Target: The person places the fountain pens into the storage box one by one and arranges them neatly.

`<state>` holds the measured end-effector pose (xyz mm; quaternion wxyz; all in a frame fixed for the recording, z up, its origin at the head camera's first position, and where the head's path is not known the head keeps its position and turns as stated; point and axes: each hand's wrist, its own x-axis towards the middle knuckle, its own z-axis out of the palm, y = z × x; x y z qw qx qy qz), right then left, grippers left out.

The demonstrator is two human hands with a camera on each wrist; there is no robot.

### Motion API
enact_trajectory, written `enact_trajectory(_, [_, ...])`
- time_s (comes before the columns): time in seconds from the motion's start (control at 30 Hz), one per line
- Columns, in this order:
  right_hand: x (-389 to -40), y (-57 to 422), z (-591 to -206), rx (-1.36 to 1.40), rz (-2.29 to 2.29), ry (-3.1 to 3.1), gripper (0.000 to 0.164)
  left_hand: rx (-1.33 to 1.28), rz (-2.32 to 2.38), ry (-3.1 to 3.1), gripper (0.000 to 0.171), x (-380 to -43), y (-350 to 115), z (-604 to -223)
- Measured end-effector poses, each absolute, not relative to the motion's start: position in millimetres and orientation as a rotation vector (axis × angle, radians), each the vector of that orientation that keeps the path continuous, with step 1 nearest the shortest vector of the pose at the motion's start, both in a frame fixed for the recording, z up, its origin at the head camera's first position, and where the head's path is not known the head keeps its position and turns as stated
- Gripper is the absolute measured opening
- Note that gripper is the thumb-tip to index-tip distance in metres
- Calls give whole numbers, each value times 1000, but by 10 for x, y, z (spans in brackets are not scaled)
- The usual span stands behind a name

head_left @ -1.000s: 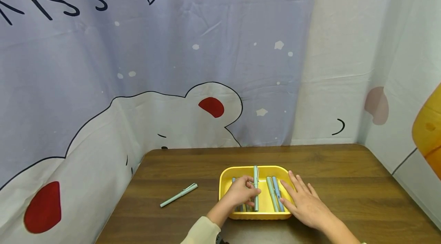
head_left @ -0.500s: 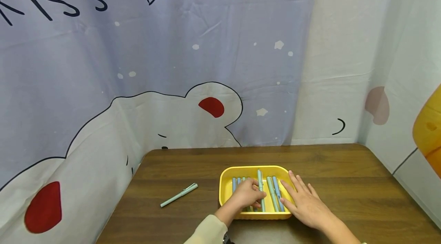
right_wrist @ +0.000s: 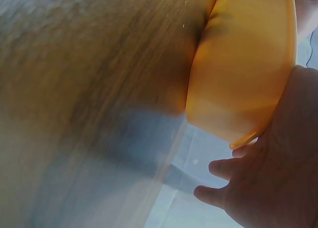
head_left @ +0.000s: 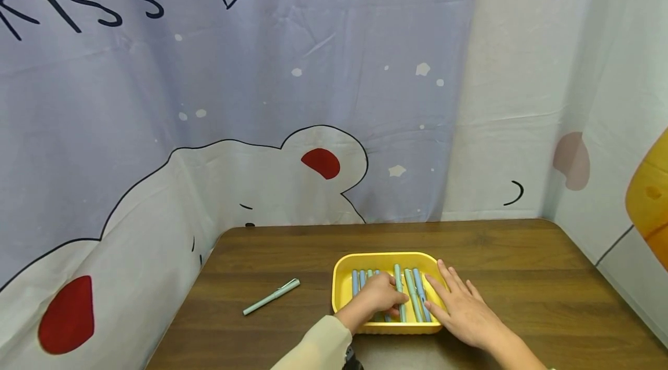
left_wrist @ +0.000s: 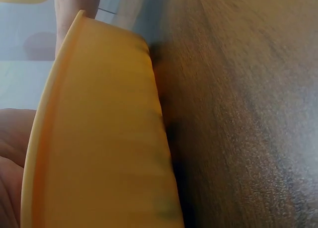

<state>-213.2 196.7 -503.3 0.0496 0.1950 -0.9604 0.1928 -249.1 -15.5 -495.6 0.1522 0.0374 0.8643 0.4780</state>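
In the head view a yellow tray (head_left: 386, 328) stands on the table, with several blue and light green pens inside it. My left hand (head_left: 380, 294) reaches over the tray's near wall and pinches a mint-green pen (head_left: 398, 278), which lies lengthwise in the tray. Just right of that pen lie a green pen (head_left: 413, 294) and a blue pen (head_left: 419, 283). To the left are more pens, such as a blue pen (head_left: 355, 282), partly covered by the hand. My right hand (head_left: 464, 309), fingers spread, rests on the tray's right rim.
Another mint-green pen (head_left: 271, 297) lies slanted on the brown wooden table (head_left: 292, 254), left of the tray. A printed curtain (head_left: 386, 115) hangs behind the table. In both wrist views the tray's outer wall (left_wrist: 104, 123) takes up much of the picture.
The left hand has moved right and brought the mint-green pen down into the tray, beside the right-hand pens. The right hand and the loose pen have stayed put.
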Motion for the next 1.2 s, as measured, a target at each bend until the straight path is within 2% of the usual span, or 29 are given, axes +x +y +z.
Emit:
enact_trajectory(0.1, [-2138,1968,-5030,596,586,-2929,61,114,1342,2508,18,-2506,-135,-4968])
enact_trajectory(0.4, [-2154,1981,-5019,605,602,-2934,62,163,1173,2584,30,-2521,-80,-4916])
enact_trajectory(0.8, [-2147,1976,-5044,614,631,-2951,62,130,1091,2608,26,-2521,13,-4932])
enact_trajectory(0.97, [-2138,1972,-5048,607,631,-2941,61,89,1060,2603,68,-2528,43,-4931])
enact_trajectory(1.1, [-2131,1970,-5060,611,625,-2929,60,64,1093,2571,77,-2509,33,-4927])
enact_trajectory(1.2, [-2129,1971,-5062,615,626,-2929,60,82,1133,2554,73,-2481,-1,-4900])
